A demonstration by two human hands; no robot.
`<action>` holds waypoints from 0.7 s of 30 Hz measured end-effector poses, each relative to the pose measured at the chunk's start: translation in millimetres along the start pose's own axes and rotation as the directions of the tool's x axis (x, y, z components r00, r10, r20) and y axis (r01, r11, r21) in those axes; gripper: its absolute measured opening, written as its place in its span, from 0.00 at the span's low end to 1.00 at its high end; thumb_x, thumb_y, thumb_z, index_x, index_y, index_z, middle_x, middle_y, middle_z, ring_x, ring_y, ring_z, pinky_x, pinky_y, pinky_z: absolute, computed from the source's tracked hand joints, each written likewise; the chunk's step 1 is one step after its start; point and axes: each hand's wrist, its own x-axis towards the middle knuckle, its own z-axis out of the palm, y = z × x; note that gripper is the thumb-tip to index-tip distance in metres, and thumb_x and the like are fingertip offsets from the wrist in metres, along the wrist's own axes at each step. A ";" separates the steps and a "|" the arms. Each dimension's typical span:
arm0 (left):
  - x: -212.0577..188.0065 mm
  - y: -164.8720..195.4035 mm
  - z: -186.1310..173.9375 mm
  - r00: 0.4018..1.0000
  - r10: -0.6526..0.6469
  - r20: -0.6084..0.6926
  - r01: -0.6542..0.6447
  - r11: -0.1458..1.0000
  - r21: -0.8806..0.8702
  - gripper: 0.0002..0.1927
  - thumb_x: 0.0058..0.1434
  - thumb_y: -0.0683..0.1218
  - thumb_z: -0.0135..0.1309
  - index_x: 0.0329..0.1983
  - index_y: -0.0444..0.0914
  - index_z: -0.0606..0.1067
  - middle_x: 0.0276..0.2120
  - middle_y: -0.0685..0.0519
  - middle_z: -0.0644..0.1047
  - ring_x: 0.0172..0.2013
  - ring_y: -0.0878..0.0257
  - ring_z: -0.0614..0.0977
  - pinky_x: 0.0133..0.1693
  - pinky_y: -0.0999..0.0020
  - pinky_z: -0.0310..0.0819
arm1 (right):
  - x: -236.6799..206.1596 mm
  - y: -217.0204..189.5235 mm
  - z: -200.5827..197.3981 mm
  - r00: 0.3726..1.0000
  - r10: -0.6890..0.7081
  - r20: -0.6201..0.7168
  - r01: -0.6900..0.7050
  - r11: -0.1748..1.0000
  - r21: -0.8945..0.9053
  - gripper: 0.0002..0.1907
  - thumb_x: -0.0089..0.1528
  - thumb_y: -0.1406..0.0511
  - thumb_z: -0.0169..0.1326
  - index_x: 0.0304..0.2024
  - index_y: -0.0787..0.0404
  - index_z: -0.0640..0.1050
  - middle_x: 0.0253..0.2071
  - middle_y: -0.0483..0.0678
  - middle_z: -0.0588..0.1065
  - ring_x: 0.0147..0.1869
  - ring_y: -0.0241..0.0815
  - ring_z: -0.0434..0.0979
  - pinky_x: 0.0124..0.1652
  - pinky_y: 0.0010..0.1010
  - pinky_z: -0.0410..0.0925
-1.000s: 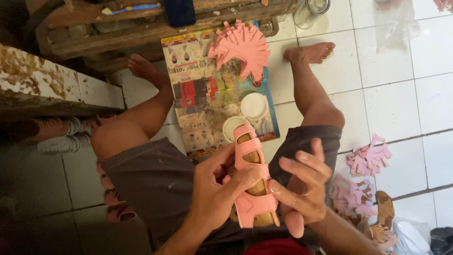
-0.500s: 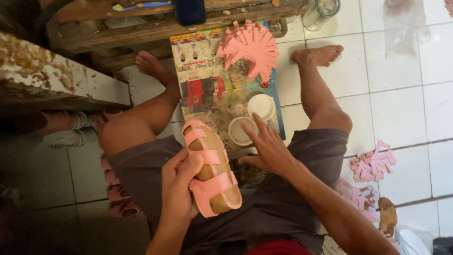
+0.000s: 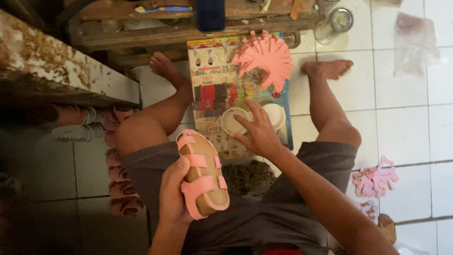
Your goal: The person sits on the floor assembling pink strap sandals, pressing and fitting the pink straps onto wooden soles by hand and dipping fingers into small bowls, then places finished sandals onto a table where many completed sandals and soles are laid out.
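My left hand (image 3: 173,193) grips a small pink sandal (image 3: 203,174) with a tan footbed and pink straps, held over my left thigh. My right hand (image 3: 257,132) is stretched forward with fingers spread, its fingertips over a round white tub (image 3: 232,121) on a colourful printed board (image 3: 214,89) between my legs. A second white round lid or tub (image 3: 276,115) lies just right of the hand. A fan-shaped pile of pink strap pieces (image 3: 264,56) rests on the far end of the board.
I sit on a white tiled floor with bare feet out. A wooden bench (image 3: 188,23) stands ahead, a stained ledge (image 3: 52,71) at left. More pink sandals (image 3: 120,184) are stacked by my left hip. Pink cut scraps (image 3: 375,177) lie at right, a glass jar (image 3: 337,21) beyond.
My right hand let go of the sandal and reached forward to the white tubs. My left hand, alone on the sandal, moved it left and down over my thigh.
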 end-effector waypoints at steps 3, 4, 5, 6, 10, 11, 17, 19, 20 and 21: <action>4.2 43.0 -7.3 1.000 -0.007 -0.014 0.007 1.000 0.024 0.31 0.72 0.57 0.45 0.59 0.23 0.68 0.42 0.36 0.78 0.35 0.52 0.84 0.37 0.56 0.83 | 29.1 -15.6 11.9 0.998 -0.056 0.021 0.057 0.996 -0.061 0.28 0.57 0.56 0.68 0.56 0.61 0.80 0.70 0.64 0.61 0.75 0.66 0.57 0.68 0.57 0.56; 2.7 54.1 -8.1 1.000 0.000 0.013 0.000 1.000 0.011 0.30 0.72 0.56 0.45 0.59 0.23 0.68 0.43 0.36 0.78 0.36 0.52 0.84 0.37 0.56 0.83 | 33.3 -17.7 14.4 0.997 -0.077 0.007 0.077 0.994 -0.081 0.27 0.57 0.56 0.68 0.55 0.60 0.80 0.69 0.65 0.62 0.75 0.65 0.58 0.68 0.58 0.55; 0.1 61.2 -6.7 0.999 0.001 0.039 -0.001 1.000 -0.002 0.29 0.71 0.56 0.46 0.59 0.23 0.68 0.43 0.37 0.78 0.36 0.51 0.85 0.38 0.56 0.83 | 35.1 -17.9 14.8 0.996 -0.092 -0.006 0.091 0.991 -0.099 0.25 0.57 0.56 0.68 0.53 0.60 0.81 0.69 0.65 0.63 0.75 0.64 0.58 0.69 0.60 0.54; -0.4 66.1 -4.1 0.997 0.008 0.071 -0.007 1.000 -0.015 0.29 0.71 0.55 0.47 0.59 0.23 0.68 0.43 0.37 0.78 0.36 0.51 0.85 0.39 0.57 0.83 | 34.1 -17.3 12.1 0.994 -0.114 -0.003 0.113 0.990 -0.088 0.24 0.57 0.57 0.67 0.52 0.61 0.81 0.68 0.64 0.64 0.75 0.64 0.59 0.69 0.60 0.54; -9.0 38.0 24.5 0.999 0.002 0.034 -0.003 0.999 0.039 0.27 0.70 0.53 0.49 0.56 0.22 0.69 0.43 0.36 0.79 0.36 0.50 0.85 0.38 0.55 0.83 | -8.8 -12.1 -33.5 0.994 -0.110 0.027 0.111 0.993 -0.043 0.15 0.57 0.58 0.67 0.38 0.59 0.79 0.65 0.58 0.69 0.73 0.61 0.64 0.71 0.59 0.55; -6.6 23.0 32.6 0.998 -0.004 0.063 0.004 1.000 0.005 0.26 0.69 0.52 0.50 0.55 0.22 0.69 0.43 0.36 0.79 0.35 0.49 0.85 0.37 0.55 0.84 | -21.7 -10.2 -48.7 0.996 -0.087 0.018 0.088 0.994 -0.063 0.14 0.57 0.58 0.67 0.31 0.57 0.77 0.64 0.56 0.70 0.73 0.60 0.65 0.72 0.59 0.55; 15.2 -82.8 86.0 0.999 -0.007 0.053 -0.006 0.973 0.231 0.24 0.64 0.48 0.57 0.56 0.24 0.74 0.44 0.42 0.81 0.40 0.58 0.84 0.42 0.62 0.81 | -129.5 -32.8 -128.6 0.942 0.060 -0.329 0.195 0.700 0.687 0.30 0.76 0.47 0.36 0.55 0.64 0.78 0.71 0.63 0.64 0.78 0.59 0.61 0.75 0.52 0.54; 15.2 -125.0 106.3 0.995 -0.004 0.095 -0.026 0.948 0.317 0.24 0.64 0.48 0.58 0.56 0.25 0.75 0.44 0.45 0.81 0.41 0.62 0.83 0.43 0.67 0.79 | -153.3 -28.8 -142.2 0.908 -0.001 -0.418 0.289 0.724 0.627 0.33 0.76 0.45 0.34 0.56 0.65 0.77 0.72 0.66 0.62 0.79 0.61 0.59 0.77 0.53 0.49; 9.6 -141.4 113.2 0.993 -0.021 0.118 -0.023 0.935 0.354 0.24 0.64 0.49 0.58 0.57 0.26 0.76 0.43 0.47 0.82 0.41 0.64 0.83 0.43 0.69 0.78 | -162.5 -26.5 -146.1 0.909 0.039 -0.416 0.242 0.763 0.599 0.33 0.77 0.45 0.34 0.56 0.65 0.77 0.71 0.68 0.62 0.79 0.63 0.59 0.76 0.53 0.50; 5.0 -153.1 117.4 0.989 -0.033 0.147 -0.027 0.920 0.391 0.24 0.65 0.49 0.58 0.57 0.27 0.76 0.43 0.49 0.82 0.41 0.65 0.82 0.43 0.70 0.78 | -169.5 -24.9 -147.0 0.905 0.073 -0.419 0.198 0.800 0.567 0.33 0.77 0.46 0.34 0.56 0.65 0.78 0.71 0.69 0.61 0.78 0.65 0.59 0.74 0.53 0.50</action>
